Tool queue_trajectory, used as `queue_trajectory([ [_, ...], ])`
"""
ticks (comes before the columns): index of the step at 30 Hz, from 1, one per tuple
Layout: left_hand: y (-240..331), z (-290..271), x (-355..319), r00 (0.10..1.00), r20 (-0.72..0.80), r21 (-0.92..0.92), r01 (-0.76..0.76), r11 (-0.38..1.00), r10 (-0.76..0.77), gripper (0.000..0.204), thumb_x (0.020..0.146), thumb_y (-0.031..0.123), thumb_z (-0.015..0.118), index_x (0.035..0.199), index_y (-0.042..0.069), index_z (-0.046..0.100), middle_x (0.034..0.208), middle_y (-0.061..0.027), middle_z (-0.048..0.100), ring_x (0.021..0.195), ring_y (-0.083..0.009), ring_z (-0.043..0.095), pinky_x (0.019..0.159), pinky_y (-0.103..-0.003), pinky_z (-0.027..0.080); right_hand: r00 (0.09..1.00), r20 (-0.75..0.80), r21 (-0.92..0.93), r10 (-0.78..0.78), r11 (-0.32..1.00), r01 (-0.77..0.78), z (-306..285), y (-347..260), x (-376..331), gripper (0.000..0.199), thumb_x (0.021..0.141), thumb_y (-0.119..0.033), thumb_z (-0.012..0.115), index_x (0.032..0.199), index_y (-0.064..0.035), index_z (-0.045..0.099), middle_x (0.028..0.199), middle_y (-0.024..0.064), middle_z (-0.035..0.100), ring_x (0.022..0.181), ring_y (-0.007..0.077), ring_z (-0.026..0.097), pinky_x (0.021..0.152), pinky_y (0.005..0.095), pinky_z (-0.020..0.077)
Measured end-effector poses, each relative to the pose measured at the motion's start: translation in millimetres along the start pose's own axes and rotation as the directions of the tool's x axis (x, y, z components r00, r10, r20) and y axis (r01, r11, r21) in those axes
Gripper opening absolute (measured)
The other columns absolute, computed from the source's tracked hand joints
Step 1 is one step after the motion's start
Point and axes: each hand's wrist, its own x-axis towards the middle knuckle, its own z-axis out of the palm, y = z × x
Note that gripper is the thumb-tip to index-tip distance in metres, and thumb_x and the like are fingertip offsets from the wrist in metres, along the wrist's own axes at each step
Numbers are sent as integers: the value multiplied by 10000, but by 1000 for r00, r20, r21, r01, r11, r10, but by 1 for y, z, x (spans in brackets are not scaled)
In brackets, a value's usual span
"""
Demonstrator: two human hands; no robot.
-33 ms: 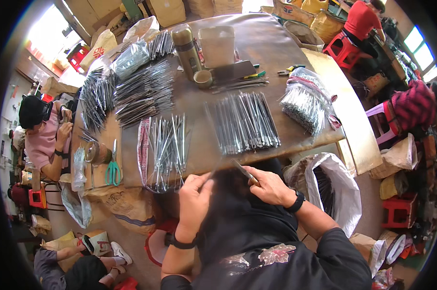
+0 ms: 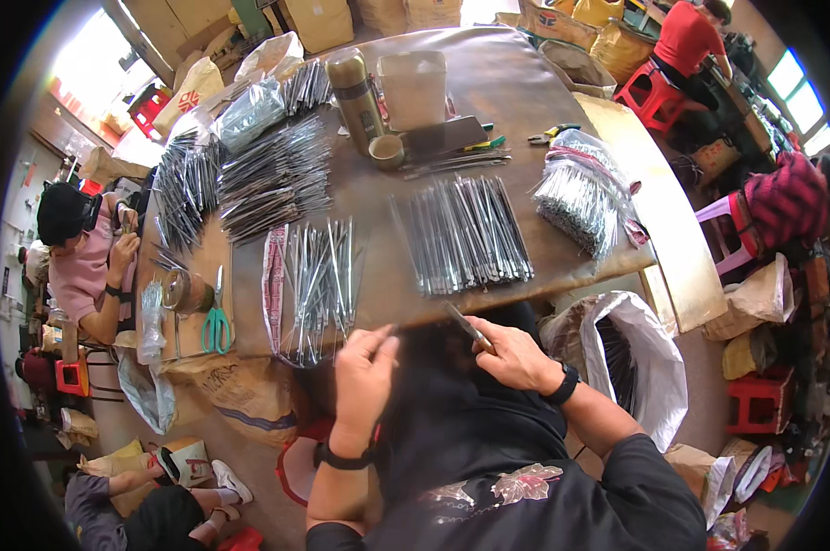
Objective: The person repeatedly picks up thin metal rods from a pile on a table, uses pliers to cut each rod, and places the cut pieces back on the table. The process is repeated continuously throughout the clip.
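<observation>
Just off the table's front edge, my left hand (image 2: 365,372) is closed in a pinch. What its fingers hold, if anything, is too blurred to make out. To its right, my right hand (image 2: 518,360) grips a small slim tool with a dark, flat, pointed end (image 2: 461,319), tilted up toward the left. Past my hands lies a neat row of thin metal rods (image 2: 470,234). A looser pile of rods (image 2: 319,286) is on the table beyond my left hand, beside a red-and-white patterned strip (image 2: 274,289).
Bigger rod heaps (image 2: 273,174) cover the table's left. Farther back are a thermos (image 2: 353,96), a bin (image 2: 412,89) and a small cup (image 2: 386,151). Bagged rods (image 2: 576,197) and pliers (image 2: 553,135) lie right. Turquoise scissors (image 2: 216,326) lie left; a white sack (image 2: 658,367) stands right. Other people sit around.
My left hand has shifted slightly left, away from the tool. The faint thin streak above its fingers no longer shows. My right hand stays in place with its tool.
</observation>
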Motion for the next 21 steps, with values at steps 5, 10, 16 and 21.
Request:
queue_trajectory([
  [5, -56, -34, 46, 948, -131, -99, 280, 955, -291, 283, 883, 27, 578, 1115, -136, 594, 809, -98, 634, 599, -117, 580, 559, -246, 477, 986, 53, 204, 157, 965, -164, -4, 20, -3, 517, 788, -98, 494, 1296, -10, 466, 739, 93, 602, 620, 205, 590, 642, 318, 496],
  [10, -74, -51, 57, 971, -164, 132, 195, 972, -172, 331, 874, 48, 565, 1175, -89, 575, 914, -165, 629, 749, -224, 618, 694, -330, 500, 986, 18, 432, 166, 888, -157, -9, 27, -12, 545, 811, -46, 449, 1355, -5, 437, 773, 50, 589, 633, 109, 567, 635, 250, 483],
  [16, -14, -25, 19, 964, -167, 431, -118, 895, 208, 268, 828, 77, 635, 1075, -27, 637, 1008, -155, 595, 861, -267, 610, 769, -351, 498, 970, 93, 561, 226, 792, -239, -11, 19, -17, 561, 804, -34, 450, 1364, -14, 426, 821, 69, 596, 656, 107, 582, 597, 235, 456],
  [21, -21, 36, 40, 958, -32, 408, -248, 879, 285, 181, 830, 114, 645, 950, -21, 653, 835, -167, 635, 802, -340, 618, 743, -365, 501, 976, 138, 580, 170, 785, -219, -3, 8, -12, 552, 803, -31, 451, 1355, -17, 433, 836, 69, 602, 660, 108, 581, 588, 233, 448],
])
